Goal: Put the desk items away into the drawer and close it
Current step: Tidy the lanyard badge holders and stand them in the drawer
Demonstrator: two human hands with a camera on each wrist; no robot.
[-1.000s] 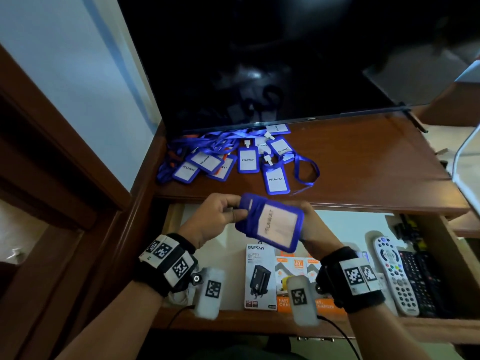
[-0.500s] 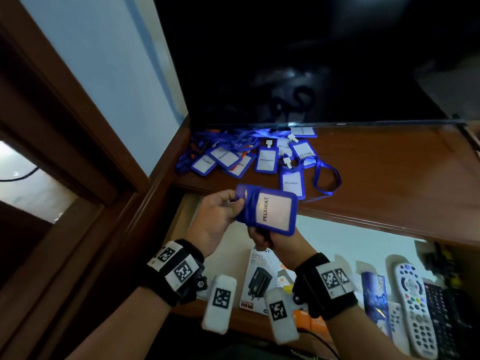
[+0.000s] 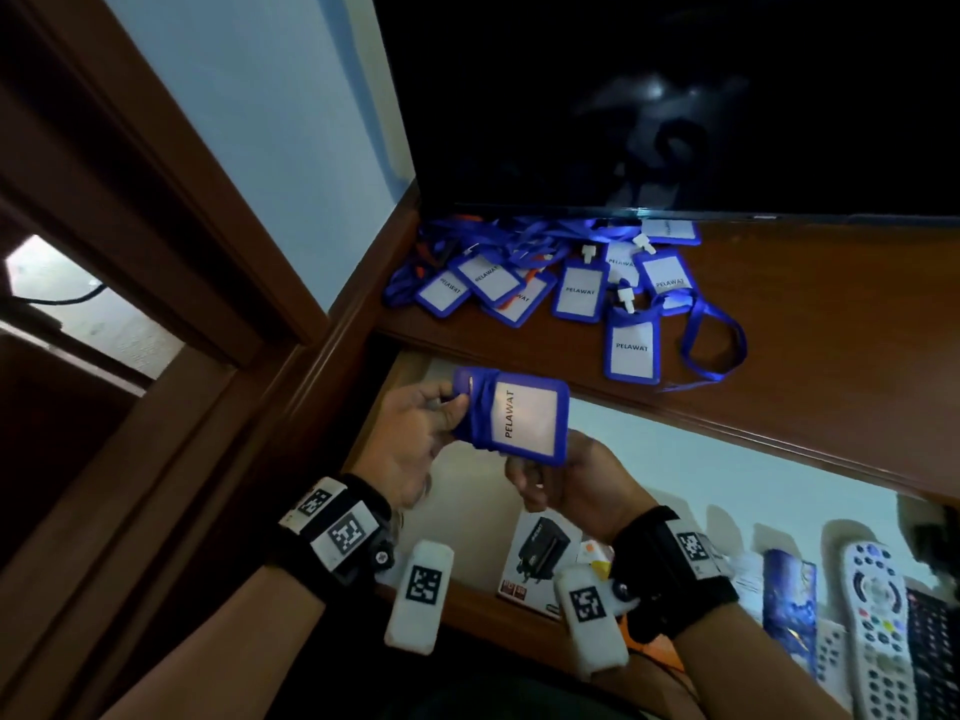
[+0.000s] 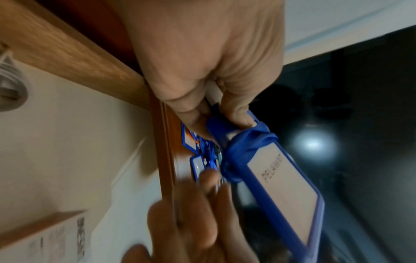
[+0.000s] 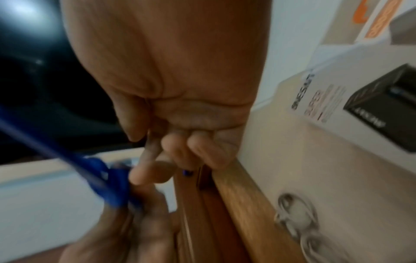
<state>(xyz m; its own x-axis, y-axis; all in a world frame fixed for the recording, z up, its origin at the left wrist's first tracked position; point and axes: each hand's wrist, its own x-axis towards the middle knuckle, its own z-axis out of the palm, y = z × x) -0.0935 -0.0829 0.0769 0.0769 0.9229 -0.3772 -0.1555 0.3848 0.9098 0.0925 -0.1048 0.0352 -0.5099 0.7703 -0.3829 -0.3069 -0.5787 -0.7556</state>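
I hold a blue badge holder (image 3: 524, 415) marked PELAWAT over the left end of the open drawer (image 3: 691, 475). Its blue lanyard (image 4: 245, 142) is wound round its top. My left hand (image 3: 457, 402) pinches that top end between thumb and fingers, as the left wrist view (image 4: 225, 122) shows close up. My right hand (image 3: 530, 475) is under the holder with its fingers curled; in the right wrist view (image 5: 146, 170) its fingertips pinch the wound lanyard (image 5: 110, 183). Several more blue badge holders (image 3: 576, 288) with tangled lanyards lie in a heap on the desk top by the screen.
A dark screen (image 3: 675, 96) stands at the back of the wooden desk (image 3: 831, 330). In the drawer lie a charger box (image 3: 540, 558), a white remote (image 3: 878, 621), a dark remote (image 3: 935, 652) and a coiled cable (image 5: 297, 218). A wooden frame (image 3: 182, 226) and wall close off the left.
The view has swung left and closer. Both hands stay on the badge holder over the drawer; it has turned so its label reads sideways, and the right hand has slid under it.
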